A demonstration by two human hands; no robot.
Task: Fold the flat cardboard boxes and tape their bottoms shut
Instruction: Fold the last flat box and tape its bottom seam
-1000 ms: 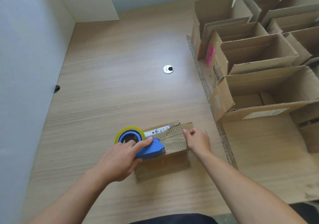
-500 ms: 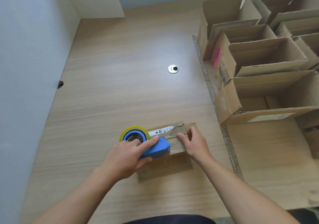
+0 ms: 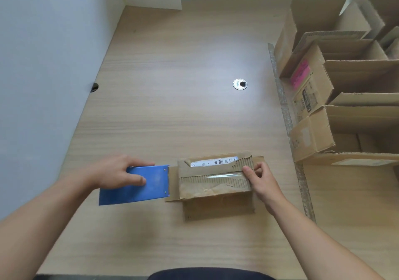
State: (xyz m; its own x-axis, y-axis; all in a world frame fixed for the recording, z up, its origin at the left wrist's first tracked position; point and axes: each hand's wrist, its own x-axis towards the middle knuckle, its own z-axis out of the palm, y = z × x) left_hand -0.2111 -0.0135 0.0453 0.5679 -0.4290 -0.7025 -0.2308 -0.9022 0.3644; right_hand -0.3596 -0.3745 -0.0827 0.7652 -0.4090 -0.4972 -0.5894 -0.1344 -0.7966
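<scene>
Small box (image 3: 216,193) on desk (image 3: 172,111), closed flaps up | clear tape strip (image 3: 224,175) along seam, long axis L–R | L hand (image 3: 116,176) clamps blue tape dispenser (image 3: 151,186) just L of box | R hand (image 3: 264,182) grips box's R end | I judge L hand nearest for cutting tape.

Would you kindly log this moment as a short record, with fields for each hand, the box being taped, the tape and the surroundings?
left hand: grips the blue tape dispenser, just off the left end of the box
right hand: holds the right end of the small box, thumb on top
small box: flaps folded shut, facing up
clear tape: a shiny strip along the flap seam
open boxes: several, standing in a row at the right
desk: light wood
</scene>
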